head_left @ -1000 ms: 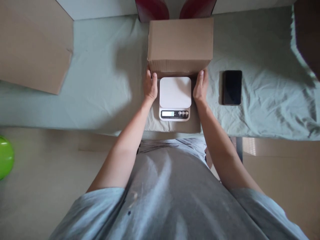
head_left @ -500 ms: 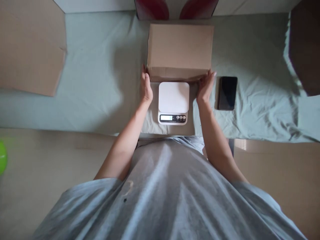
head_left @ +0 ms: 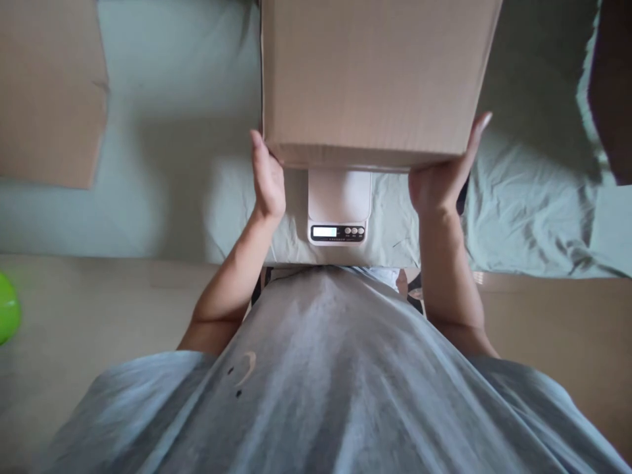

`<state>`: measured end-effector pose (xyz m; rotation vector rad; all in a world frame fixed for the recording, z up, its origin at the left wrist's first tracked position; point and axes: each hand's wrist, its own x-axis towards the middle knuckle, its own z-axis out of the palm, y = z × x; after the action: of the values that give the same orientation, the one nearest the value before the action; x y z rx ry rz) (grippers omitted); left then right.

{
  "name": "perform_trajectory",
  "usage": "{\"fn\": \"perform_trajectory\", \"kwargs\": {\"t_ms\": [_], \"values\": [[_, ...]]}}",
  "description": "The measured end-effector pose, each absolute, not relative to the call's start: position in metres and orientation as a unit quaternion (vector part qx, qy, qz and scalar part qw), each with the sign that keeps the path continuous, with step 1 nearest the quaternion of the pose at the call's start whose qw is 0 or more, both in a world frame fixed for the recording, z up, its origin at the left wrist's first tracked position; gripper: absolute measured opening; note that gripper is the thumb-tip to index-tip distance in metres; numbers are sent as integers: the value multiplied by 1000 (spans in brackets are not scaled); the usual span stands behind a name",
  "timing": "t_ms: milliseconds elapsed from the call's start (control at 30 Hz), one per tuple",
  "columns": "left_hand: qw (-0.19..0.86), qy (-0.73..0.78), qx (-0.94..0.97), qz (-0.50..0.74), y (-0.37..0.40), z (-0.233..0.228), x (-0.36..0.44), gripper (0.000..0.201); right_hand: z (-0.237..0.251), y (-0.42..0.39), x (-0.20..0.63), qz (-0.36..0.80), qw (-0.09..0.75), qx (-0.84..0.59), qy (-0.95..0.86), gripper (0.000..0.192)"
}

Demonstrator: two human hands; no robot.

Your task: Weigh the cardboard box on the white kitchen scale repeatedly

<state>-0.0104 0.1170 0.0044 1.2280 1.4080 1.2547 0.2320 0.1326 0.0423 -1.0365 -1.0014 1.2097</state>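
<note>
A brown cardboard box is held up off the cloth between my two hands, large in the upper middle of the head view. My left hand grips its near left corner, the thumb along the side and the other fingers hidden beneath. At the near right corner, my right hand supports the box from below, its thumb pointing up the side. Under the box's near edge lies a white digital kitchen scale. Its lit display and buttons face me, while the back of its platform is covered from sight.
Pale green cloth covers the surface, which ends in a front edge near my body. A flat cardboard piece lies at the left, and a dark brown object stands at the far right. Something bright green shows at the left edge.
The box has risen from the cloth towards the camera, carried by both hands, which are now farther apart. It now overlaps the back of the scale and the phone is almost wholly hidden.
</note>
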Motion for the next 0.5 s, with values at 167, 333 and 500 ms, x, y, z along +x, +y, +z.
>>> {"fn": "perform_trajectory", "kwargs": {"t_ms": [167, 333, 500], "values": [[418, 552, 487, 531, 54, 9, 4, 68, 19, 82, 231, 464, 512, -539, -481, 78], [412, 602, 477, 489, 47, -13, 2, 77, 0, 70, 224, 464, 494, -558, -479, 80], [395, 621, 475, 483, 49, -23, -8, 79, -10, 70, 231, 476, 514, -549, -455, 77]]}}
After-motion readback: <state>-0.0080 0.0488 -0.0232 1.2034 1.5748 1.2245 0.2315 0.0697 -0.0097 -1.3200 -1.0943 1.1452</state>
